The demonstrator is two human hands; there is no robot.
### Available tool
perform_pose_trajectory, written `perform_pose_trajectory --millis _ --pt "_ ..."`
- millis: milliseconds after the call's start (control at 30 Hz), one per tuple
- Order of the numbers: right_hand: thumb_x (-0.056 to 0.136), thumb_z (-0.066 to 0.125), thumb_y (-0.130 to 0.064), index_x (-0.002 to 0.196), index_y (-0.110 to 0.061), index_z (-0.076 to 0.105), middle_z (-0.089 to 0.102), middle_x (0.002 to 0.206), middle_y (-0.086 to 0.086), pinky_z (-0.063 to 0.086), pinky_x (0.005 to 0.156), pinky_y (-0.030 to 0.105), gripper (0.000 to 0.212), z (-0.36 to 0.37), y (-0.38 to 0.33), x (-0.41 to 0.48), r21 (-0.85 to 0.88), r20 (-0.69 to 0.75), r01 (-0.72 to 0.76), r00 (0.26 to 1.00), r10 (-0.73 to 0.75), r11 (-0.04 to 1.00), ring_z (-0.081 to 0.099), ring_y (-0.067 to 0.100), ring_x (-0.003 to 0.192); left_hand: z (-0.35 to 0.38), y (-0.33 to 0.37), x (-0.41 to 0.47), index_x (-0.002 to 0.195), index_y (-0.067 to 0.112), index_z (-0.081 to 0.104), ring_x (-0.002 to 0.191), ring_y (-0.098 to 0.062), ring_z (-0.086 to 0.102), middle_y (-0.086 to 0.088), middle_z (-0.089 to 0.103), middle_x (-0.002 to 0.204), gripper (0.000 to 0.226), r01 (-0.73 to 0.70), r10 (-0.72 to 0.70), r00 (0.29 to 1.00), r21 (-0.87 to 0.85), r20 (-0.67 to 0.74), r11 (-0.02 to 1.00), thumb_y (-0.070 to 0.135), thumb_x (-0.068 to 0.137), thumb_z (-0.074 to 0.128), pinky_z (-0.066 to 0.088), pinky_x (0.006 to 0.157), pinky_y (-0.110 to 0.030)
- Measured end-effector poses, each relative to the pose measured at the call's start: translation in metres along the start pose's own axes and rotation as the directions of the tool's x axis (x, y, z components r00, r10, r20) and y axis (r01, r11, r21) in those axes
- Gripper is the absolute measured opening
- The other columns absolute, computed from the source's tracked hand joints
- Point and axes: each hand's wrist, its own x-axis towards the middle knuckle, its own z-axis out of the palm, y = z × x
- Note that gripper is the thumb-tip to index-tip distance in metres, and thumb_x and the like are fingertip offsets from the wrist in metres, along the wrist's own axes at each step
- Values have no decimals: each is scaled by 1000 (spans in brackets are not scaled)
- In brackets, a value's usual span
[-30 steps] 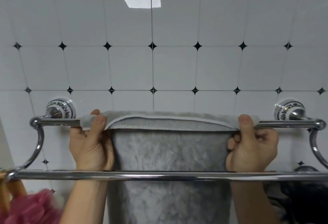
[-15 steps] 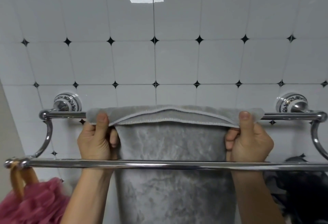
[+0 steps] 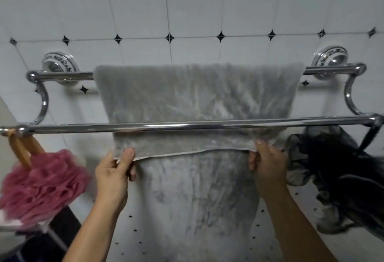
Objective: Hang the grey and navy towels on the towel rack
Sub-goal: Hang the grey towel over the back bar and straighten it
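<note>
A grey towel (image 3: 197, 95) hangs folded over the rear bar of a chrome double towel rack (image 3: 62, 76). Its front flap falls behind the front bar (image 3: 83, 127) and ends just below it. My left hand (image 3: 115, 170) pinches the flap's lower left corner between thumb and fingers. My right hand (image 3: 268, 162) pinches the lower right corner. The back layer of the towel hangs further down between my forearms. No navy towel is in view.
A pink bath sponge (image 3: 39, 187) on a wooden handle hangs from the front bar's left end. A black mesh sponge (image 3: 340, 176) hangs at the right end. White wall tiles with black diamond insets lie behind the rack.
Both hands have come down from the rear bar to below the front bar, drawing the towel's front flap down with them. The view has tilted downward.
</note>
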Motion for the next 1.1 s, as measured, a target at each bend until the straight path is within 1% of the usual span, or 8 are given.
perform_pose_trajectory --millis 133,233,367,633,867,967,1033,1100 --pt "83 59 -49 45 -19 58 54 42 0 39 41 16 48 -26 25 -21 -144 88 -34 995 47 989 48 10 39 -19 -18 -33 74 18 62 42 -10 41 8 46 47 17 71 -70 997 85 -12 994 22 90 65 34 41 -20" --pt "86 60 -44 46 -20 58 54 43 -2 39 41 17 47 -43 46 -42 -211 70 -73 994 89 975 47 8 40 -31 -39 -56 70 16 54 42 -10 39 5 45 44 26 146 -148 989 177 -6 973 30 87 66 35 44 -22" --pt "90 62 -39 45 -21 53 52 46 0 41 43 23 49 -67 65 -68 -280 45 -184 978 204 942 46 12 43 -50 -69 -85 78 -3 54 44 -16 40 -4 45 46 52 276 -292 956 287 13 917 47 80 68 36 52 -31" --pt "91 64 -41 48 -15 58 55 49 5 40 45 25 50 -91 94 -133 -326 -23 -380 918 395 865 45 15 45 -91 -100 -122 64 26 62 44 -13 45 -1 49 49 29 387 -442 896 405 49 829 46 82 70 40 46 -27" --pt "93 62 -37 45 -11 59 54 44 5 44 46 31 55 -103 107 -173 -422 -51 -429 891 451 799 43 16 40 -117 -119 -144 62 23 63 44 -12 50 0 54 48 30 446 -519 852 429 63 785 46 79 72 47 45 -30" --pt "94 62 -38 41 -12 58 51 42 6 35 46 27 58 -106 112 -180 -477 -89 -473 864 495 740 40 16 38 -127 -122 -152 74 3 63 45 -20 51 -4 57 48 40 492 -568 822 449 42 746 41 80 73 47 50 -36" --pt "93 61 -39 43 -10 60 54 41 6 38 46 26 58 -108 113 -181 -514 -126 -523 830 543 680 44 14 36 -130 -123 -153 78 -10 59 46 -21 51 -9 56 48 50 547 -623 782 443 33 710 37 79 77 46 51 -36" --pt "92 61 -42 49 -7 66 62 44 7 40 44 23 56 -108 107 -176 -554 -163 -577 782 601 600 50 13 35 -126 -116 -148 73 -8 62 50 -21 52 -10 55 48 48 588 -667 744 433 41 683 36 72 81 44 53 -34"
